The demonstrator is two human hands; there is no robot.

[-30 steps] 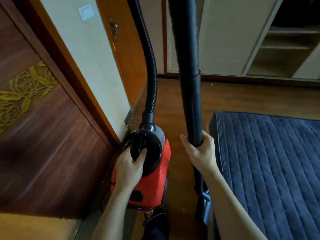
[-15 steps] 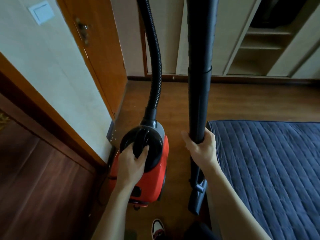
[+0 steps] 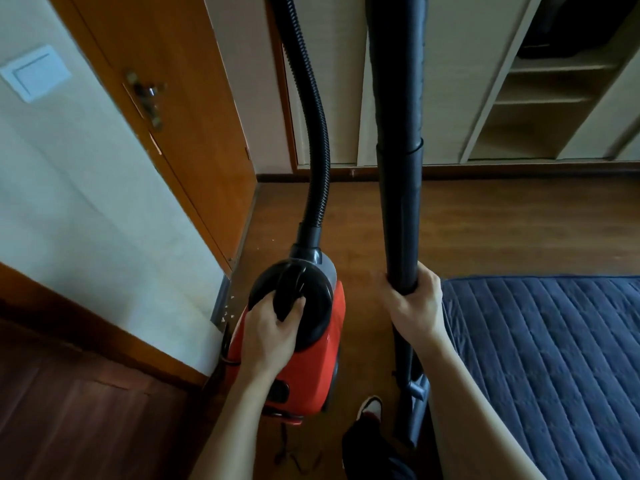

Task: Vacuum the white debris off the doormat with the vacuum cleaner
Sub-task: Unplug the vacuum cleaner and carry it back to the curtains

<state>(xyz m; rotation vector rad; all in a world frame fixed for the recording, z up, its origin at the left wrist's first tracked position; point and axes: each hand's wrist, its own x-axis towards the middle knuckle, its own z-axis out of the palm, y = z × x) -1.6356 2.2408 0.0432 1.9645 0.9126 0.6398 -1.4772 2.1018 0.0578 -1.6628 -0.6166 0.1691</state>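
Observation:
A red vacuum cleaner body with a black round top hangs over the wooden floor. My left hand is closed around its black carry handle. A ribbed black hose rises from its front. My right hand grips the upright black wand tube; the tube's lower end and nozzle reach down beside my leg. A dark blue quilted mat lies on the right, just right of the wand. Small white specks lie on the floor by the wall corner.
A white wall corner with a metal edge strip stands close left of the vacuum. An orange wooden door is behind it. Open cupboard shelves line the far wall. My shoe is on the floor below.
The view has swung right and forward: the dark patterned door panel slid out on the left, the wall switch came in. Both hands keep their grips; my shoe has come into view.

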